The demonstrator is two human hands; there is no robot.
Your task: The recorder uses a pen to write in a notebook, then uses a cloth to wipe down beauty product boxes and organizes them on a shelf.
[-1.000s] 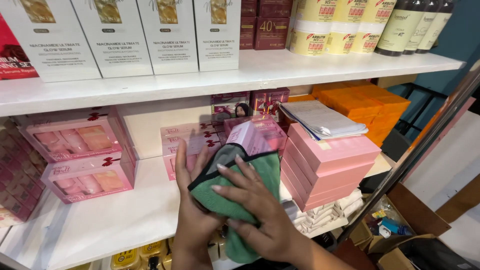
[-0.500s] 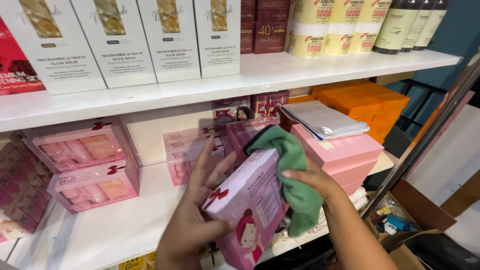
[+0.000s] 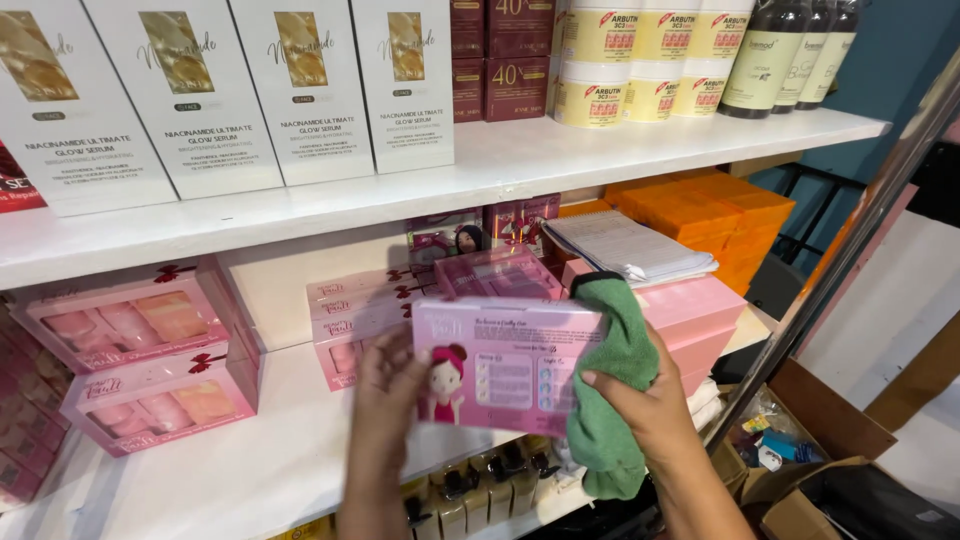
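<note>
The pink gift box (image 3: 507,365) has swung upright, back panel facing the camera, above the lower shelf's (image 3: 250,470) front edge. The left hand (image 3: 388,385) grips its left end; the right hand (image 3: 640,405) pinches its right end, clutching a green cloth (image 3: 615,400). Wiping appears unfinished.

The left hand (image 3: 385,400) and right hand (image 3: 650,410) held a pink box (image 3: 505,375) up by its two ends, back face showing. A green cloth (image 3: 615,400) lay bunched under the right grip. Behind stood stacked pink boxes (image 3: 150,360) on a white shelf (image 3: 250,470).
</note>
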